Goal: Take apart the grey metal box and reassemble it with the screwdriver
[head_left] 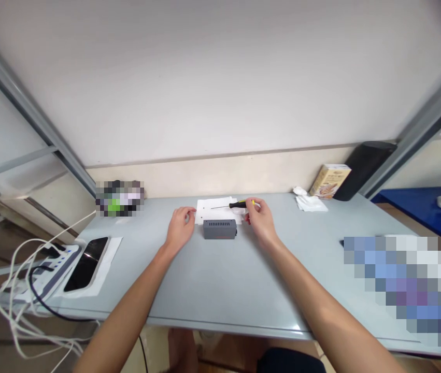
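Black-and-yellow screwdriver (239,204), one, in the right hand (259,220).

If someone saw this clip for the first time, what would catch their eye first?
Probably the black and yellow screwdriver in the right hand, its shaft over white paper at the desk's middle. Just nearer sits a dark grey slotted box, between both forearms. White cables sprawl at far left.

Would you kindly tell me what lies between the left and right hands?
In the head view, white paper and a grey box lie between the left hand and the right hand, which holds a screwdriver over the paper.
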Demonstrator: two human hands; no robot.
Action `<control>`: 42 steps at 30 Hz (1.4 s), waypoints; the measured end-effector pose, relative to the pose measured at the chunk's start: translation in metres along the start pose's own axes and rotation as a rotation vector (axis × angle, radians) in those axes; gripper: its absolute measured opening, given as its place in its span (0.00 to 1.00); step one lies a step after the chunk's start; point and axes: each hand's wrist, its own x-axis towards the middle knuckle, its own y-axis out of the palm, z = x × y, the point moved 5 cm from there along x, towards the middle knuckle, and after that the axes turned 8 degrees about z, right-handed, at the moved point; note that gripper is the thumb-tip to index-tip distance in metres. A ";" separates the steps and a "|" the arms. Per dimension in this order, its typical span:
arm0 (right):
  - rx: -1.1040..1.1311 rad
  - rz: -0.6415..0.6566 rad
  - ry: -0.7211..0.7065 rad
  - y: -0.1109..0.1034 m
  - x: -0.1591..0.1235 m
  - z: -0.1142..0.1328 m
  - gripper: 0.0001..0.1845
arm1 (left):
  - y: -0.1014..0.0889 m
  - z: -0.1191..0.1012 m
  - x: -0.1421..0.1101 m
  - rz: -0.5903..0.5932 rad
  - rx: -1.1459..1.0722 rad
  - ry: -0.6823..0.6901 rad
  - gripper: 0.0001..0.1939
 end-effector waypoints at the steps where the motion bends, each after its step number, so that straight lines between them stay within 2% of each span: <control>1: -0.017 0.021 -0.004 0.002 0.000 -0.001 0.25 | 0.002 0.000 -0.001 0.005 0.032 0.017 0.11; 10: -0.091 0.165 -0.005 0.017 -0.006 -0.008 0.31 | 0.008 0.003 -0.001 0.073 0.183 0.056 0.12; 21: -0.114 0.186 -0.002 0.017 -0.004 -0.018 0.33 | 0.012 0.007 -0.001 0.158 0.216 0.060 0.13; 30: -0.046 0.188 -0.017 0.023 -0.011 -0.014 0.35 | 0.016 0.015 -0.002 0.134 0.191 0.098 0.12; 42: 0.009 0.162 0.028 0.025 -0.014 -0.009 0.32 | 0.012 0.006 -0.001 0.131 0.110 0.168 0.10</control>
